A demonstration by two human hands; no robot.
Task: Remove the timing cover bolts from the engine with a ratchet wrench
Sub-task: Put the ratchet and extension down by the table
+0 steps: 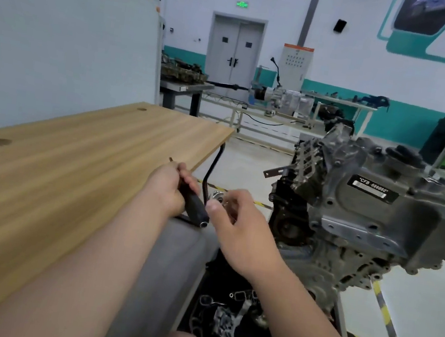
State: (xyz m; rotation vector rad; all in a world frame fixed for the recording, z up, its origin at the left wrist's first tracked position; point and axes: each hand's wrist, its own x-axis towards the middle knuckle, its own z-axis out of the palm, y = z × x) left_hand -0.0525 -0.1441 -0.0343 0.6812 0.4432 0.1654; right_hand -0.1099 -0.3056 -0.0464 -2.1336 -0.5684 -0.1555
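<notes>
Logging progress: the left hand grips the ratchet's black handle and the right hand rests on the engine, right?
Not quite. The head view shows the left hand gripping the ratchet wrench by its black handle, but the right hand pinches the wrench's metal head, clear of the engine.

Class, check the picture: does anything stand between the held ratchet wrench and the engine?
Nothing visible does. The left hand and right hand hold the ratchet wrench short of the engine; only floor shows between.

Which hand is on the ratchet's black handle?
The left hand grips the ratchet wrench by its black handle; the right hand only pinches the silver head.
</notes>
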